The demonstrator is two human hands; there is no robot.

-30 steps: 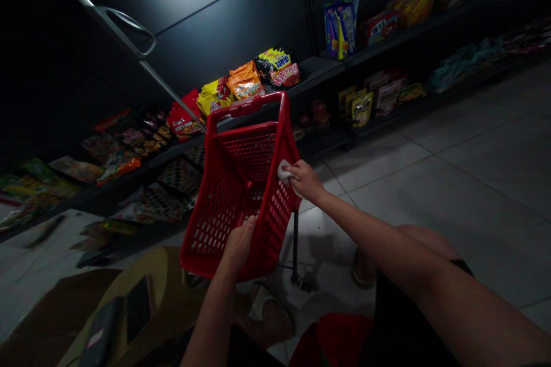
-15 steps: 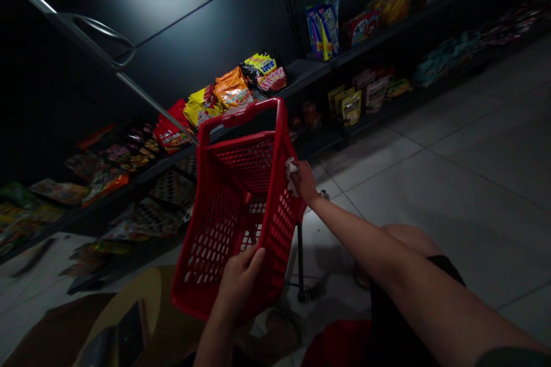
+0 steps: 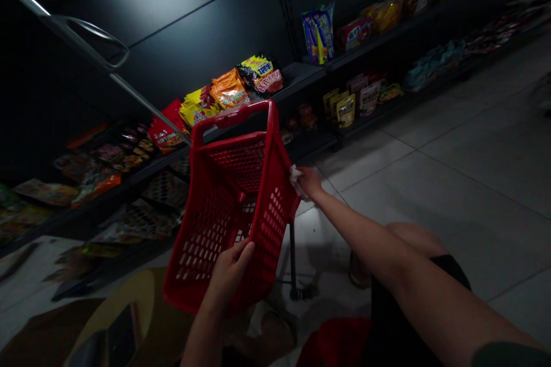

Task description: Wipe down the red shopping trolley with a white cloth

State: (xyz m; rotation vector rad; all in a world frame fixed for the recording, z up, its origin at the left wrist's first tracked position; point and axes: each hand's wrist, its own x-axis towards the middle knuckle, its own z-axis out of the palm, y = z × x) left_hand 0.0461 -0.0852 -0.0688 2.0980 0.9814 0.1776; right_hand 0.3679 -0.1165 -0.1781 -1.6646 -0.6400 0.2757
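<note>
A red plastic shopping basket (image 3: 224,212) with perforated walls hangs tilted in front of me, its open top facing left. My left hand (image 3: 230,270) grips the near rim at the bottom, fingers wrapped over the edge. My right hand (image 3: 308,181) is closed on a small white cloth (image 3: 295,174) and presses it against the outside of the basket's right wall, near the upper rim.
Dark shelves (image 3: 301,71) with snack packets (image 3: 228,89) run along the wall behind the basket. A metal pole with a handle (image 3: 103,51) slants across the left. A thin black stand (image 3: 293,264) rises from the tiled floor (image 3: 451,183). My knee (image 3: 408,241) is at the right.
The white cloth in my right hand has moved up along the basket's right wall and then slightly outward. The basket has shifted a little to the left and lower in view.
</note>
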